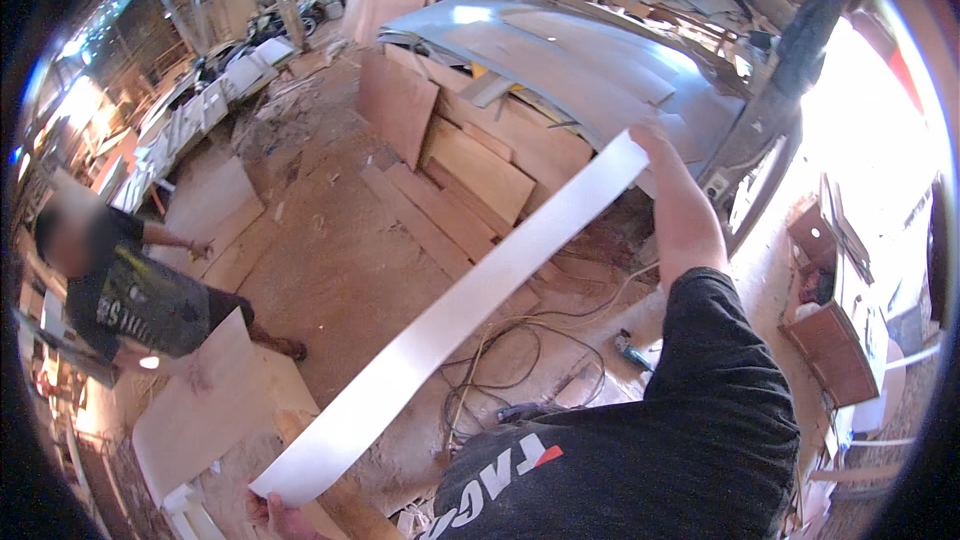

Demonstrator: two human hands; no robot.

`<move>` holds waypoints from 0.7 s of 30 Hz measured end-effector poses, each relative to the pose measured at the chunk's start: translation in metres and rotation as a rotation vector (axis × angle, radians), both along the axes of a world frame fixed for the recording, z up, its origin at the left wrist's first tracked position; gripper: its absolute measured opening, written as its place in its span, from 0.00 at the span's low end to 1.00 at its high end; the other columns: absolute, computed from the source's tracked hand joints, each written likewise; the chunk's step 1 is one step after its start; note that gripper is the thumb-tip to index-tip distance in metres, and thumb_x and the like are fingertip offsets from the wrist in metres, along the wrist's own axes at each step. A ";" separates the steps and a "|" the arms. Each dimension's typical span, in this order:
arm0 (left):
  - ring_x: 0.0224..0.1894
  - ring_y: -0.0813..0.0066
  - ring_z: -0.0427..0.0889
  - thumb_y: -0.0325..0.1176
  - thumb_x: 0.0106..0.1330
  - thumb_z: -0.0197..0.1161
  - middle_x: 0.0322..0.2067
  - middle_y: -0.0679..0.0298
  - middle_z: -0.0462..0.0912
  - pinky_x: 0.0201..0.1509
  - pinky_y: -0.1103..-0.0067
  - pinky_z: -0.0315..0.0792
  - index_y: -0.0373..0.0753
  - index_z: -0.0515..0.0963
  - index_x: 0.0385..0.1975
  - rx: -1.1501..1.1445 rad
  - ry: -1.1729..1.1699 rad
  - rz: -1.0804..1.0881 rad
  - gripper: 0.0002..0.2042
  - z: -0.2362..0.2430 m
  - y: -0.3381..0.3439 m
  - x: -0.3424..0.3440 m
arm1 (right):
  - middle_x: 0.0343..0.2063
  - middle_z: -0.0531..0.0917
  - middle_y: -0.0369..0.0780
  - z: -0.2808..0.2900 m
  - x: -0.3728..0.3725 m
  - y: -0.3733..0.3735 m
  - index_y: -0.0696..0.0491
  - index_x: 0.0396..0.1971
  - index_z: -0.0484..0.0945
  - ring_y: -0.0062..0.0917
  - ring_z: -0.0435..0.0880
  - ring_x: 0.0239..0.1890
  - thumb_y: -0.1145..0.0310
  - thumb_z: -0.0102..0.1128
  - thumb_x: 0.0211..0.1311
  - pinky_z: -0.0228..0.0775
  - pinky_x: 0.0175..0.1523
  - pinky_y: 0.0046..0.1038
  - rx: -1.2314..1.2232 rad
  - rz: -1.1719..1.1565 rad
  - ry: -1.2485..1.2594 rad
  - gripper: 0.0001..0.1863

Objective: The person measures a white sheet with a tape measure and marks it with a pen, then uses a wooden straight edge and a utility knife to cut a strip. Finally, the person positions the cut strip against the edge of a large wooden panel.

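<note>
A long, flat white strip (450,325) stretches diagonally across the view, from near left to far right. Its near end is pinched by my left hand (278,518), low in the picture with only part of the fingers showing. My right hand (652,142), on an outstretched arm, grips the far end at its edge. The strip bows slightly near the left end and hangs above the floor. Its exact material cannot be told.
A person (150,290) stands at left beside a pale board (200,410). Ahead is a stack topped with grey sheets (560,50), wooden boards (480,170) leaning against it. Cables (490,340) and a teal power tool (632,350) lie on the floor. A wooden cabinet (835,340) stands right.
</note>
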State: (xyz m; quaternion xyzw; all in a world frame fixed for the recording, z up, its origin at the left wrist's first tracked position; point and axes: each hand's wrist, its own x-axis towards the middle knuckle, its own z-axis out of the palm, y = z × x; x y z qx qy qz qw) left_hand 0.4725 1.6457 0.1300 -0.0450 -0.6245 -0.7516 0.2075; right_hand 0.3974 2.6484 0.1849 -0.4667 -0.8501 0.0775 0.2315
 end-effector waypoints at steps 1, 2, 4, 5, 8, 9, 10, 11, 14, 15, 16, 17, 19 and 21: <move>0.59 0.58 0.76 0.36 0.63 0.70 0.57 0.54 0.77 0.64 0.60 0.72 0.34 0.69 0.65 0.006 -0.033 0.040 0.31 0.001 0.004 0.004 | 0.51 0.78 0.53 -0.006 0.005 0.004 0.56 0.57 0.69 0.42 0.78 0.54 0.59 0.53 0.65 0.66 0.66 0.42 -0.013 0.007 -0.003 0.24; 0.59 0.58 0.76 0.36 0.62 0.70 0.56 0.54 0.77 0.64 0.60 0.72 0.34 0.69 0.65 0.020 -0.065 0.076 0.31 0.000 0.010 0.006 | 0.50 0.78 0.52 -0.011 0.008 0.009 0.55 0.55 0.70 0.41 0.78 0.53 0.59 0.53 0.65 0.66 0.66 0.41 -0.020 0.008 -0.010 0.23; 0.59 0.58 0.76 0.36 0.62 0.70 0.57 0.54 0.77 0.64 0.61 0.72 0.33 0.70 0.64 0.002 -0.130 0.109 0.30 0.007 0.011 0.016 | 0.48 0.79 0.51 -0.035 0.007 0.012 0.54 0.53 0.72 0.40 0.78 0.52 0.60 0.53 0.65 0.66 0.66 0.41 -0.049 0.037 -0.027 0.20; 0.58 0.58 0.76 0.35 0.62 0.70 0.57 0.54 0.76 0.64 0.61 0.72 0.32 0.71 0.63 -0.003 -0.162 0.129 0.30 0.011 0.013 0.021 | 0.47 0.79 0.50 -0.049 0.009 0.016 0.54 0.52 0.72 0.39 0.79 0.51 0.60 0.53 0.65 0.66 0.65 0.41 -0.058 0.050 -0.037 0.19; 0.54 0.61 0.79 0.30 0.60 0.70 0.51 0.54 0.80 0.61 0.61 0.75 0.33 0.73 0.55 -0.011 -0.087 0.078 0.23 0.035 0.036 0.034 | 0.45 0.80 0.47 -0.103 0.006 0.024 0.52 0.48 0.75 0.37 0.79 0.49 0.61 0.52 0.65 0.66 0.65 0.41 -0.105 0.120 -0.068 0.15; 0.54 0.61 0.79 0.30 0.60 0.71 0.51 0.54 0.80 0.60 0.62 0.74 0.33 0.74 0.55 -0.029 -0.118 0.020 0.23 0.034 0.038 0.029 | 0.44 0.81 0.47 -0.127 0.020 0.036 0.52 0.46 0.76 0.36 0.80 0.48 0.62 0.52 0.65 0.66 0.64 0.40 -0.115 0.135 -0.094 0.14; 0.54 0.62 0.79 0.30 0.59 0.71 0.50 0.54 0.80 0.60 0.62 0.74 0.33 0.74 0.54 -0.055 -0.132 0.002 0.23 0.036 0.025 0.030 | 0.43 0.81 0.46 -0.151 0.011 0.037 0.52 0.45 0.77 0.36 0.80 0.47 0.62 0.52 0.65 0.66 0.64 0.40 -0.133 0.185 -0.099 0.13; 0.53 0.62 0.79 0.30 0.59 0.72 0.50 0.54 0.80 0.59 0.63 0.74 0.32 0.75 0.54 -0.077 -0.152 -0.014 0.23 0.037 0.018 0.035 | 0.42 0.81 0.45 -0.177 0.008 0.042 0.51 0.44 0.78 0.35 0.80 0.46 0.63 0.52 0.65 0.66 0.64 0.40 -0.152 0.234 -0.111 0.12; 0.49 0.66 0.82 0.28 0.52 0.75 0.44 0.59 0.84 0.57 0.68 0.73 0.31 0.80 0.49 0.015 -0.209 0.045 0.23 0.051 0.033 0.048 | 0.39 0.82 0.43 -0.262 0.008 0.062 0.50 0.40 0.81 0.33 0.81 0.44 0.64 0.52 0.65 0.66 0.63 0.40 -0.205 0.420 -0.175 0.11; 0.50 0.66 0.82 0.27 0.51 0.75 0.46 0.58 0.84 0.58 0.68 0.73 0.31 0.80 0.50 0.020 -0.167 0.104 0.23 0.052 0.041 0.053 | 0.38 0.83 0.42 -0.280 0.005 0.071 0.49 0.39 0.82 0.32 0.81 0.43 0.64 0.52 0.65 0.66 0.63 0.39 -0.238 0.488 -0.201 0.10; 0.50 0.67 0.83 0.26 0.51 0.75 0.45 0.57 0.85 0.58 0.69 0.73 0.30 0.81 0.50 0.071 -0.214 0.122 0.23 0.043 0.037 0.055 | 0.38 0.83 0.41 -0.294 0.007 0.083 0.49 0.37 0.83 0.32 0.81 0.42 0.65 0.52 0.65 0.66 0.63 0.39 -0.322 0.557 -0.213 0.10; 0.48 0.67 0.83 0.25 0.52 0.75 0.44 0.58 0.85 0.56 0.70 0.74 0.29 0.81 0.50 0.101 -0.209 0.072 0.23 0.037 0.055 0.034 | 0.37 0.83 0.40 -0.277 0.047 0.131 0.48 0.36 0.83 0.31 0.81 0.41 0.65 0.52 0.65 0.66 0.63 0.39 -0.459 0.557 -0.172 0.10; 0.44 0.68 0.85 0.24 0.52 0.74 0.42 0.58 0.86 0.53 0.73 0.76 0.28 0.82 0.48 0.007 -0.254 0.116 0.21 0.066 0.060 0.048 | 0.35 0.84 0.38 -0.344 0.046 0.086 0.47 0.33 0.84 0.31 0.81 0.42 0.65 0.54 0.63 0.66 0.61 0.39 -0.717 0.693 -0.267 0.09; 0.42 0.70 0.85 0.23 0.53 0.74 0.41 0.58 0.86 0.50 0.75 0.77 0.28 0.82 0.47 -0.047 -0.291 0.119 0.19 0.075 0.059 0.058 | 0.33 0.84 0.36 -0.392 0.065 0.041 0.44 0.31 0.83 0.32 0.81 0.46 0.65 0.58 0.59 0.65 0.59 0.39 0.049 0.708 -0.801 0.05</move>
